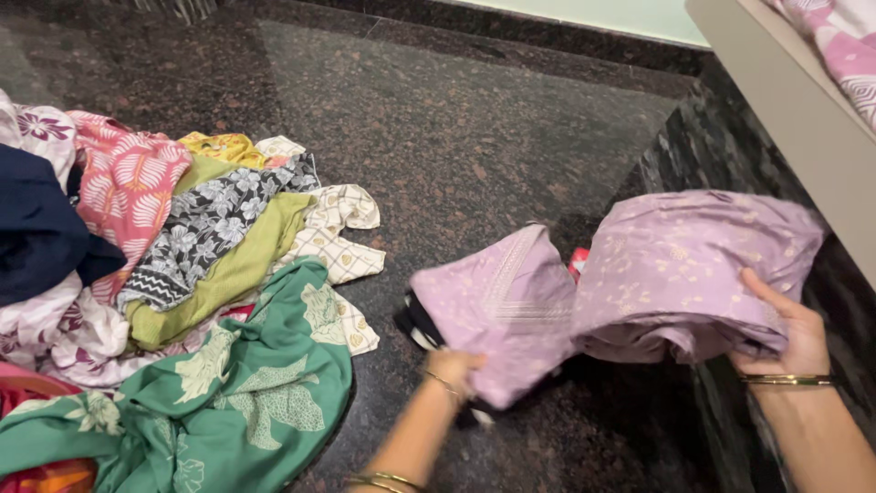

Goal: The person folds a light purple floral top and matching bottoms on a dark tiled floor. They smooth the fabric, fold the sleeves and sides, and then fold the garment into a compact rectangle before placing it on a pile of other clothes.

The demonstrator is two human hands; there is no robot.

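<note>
A lilac garment [639,274] with pale yellow print and a stitched neckline is stretched between my two hands above the dark granite floor [456,137]. My left hand [452,367] grips its lower left part, blurred by motion. My right hand [789,333] clutches the bunched right end; a gold bangle sits on that wrist. Under the garment lie a dark cloth with white trim [415,329] and a bit of red [578,263], mostly hidden.
A heap of clothes fills the left: a green leaf-print cloth [246,393], an olive piece [228,274], a black-and-white floral one [205,228], a pink leaf print [128,187], a navy piece [36,228]. A beige bed edge [794,100] with pink bedding is at the upper right.
</note>
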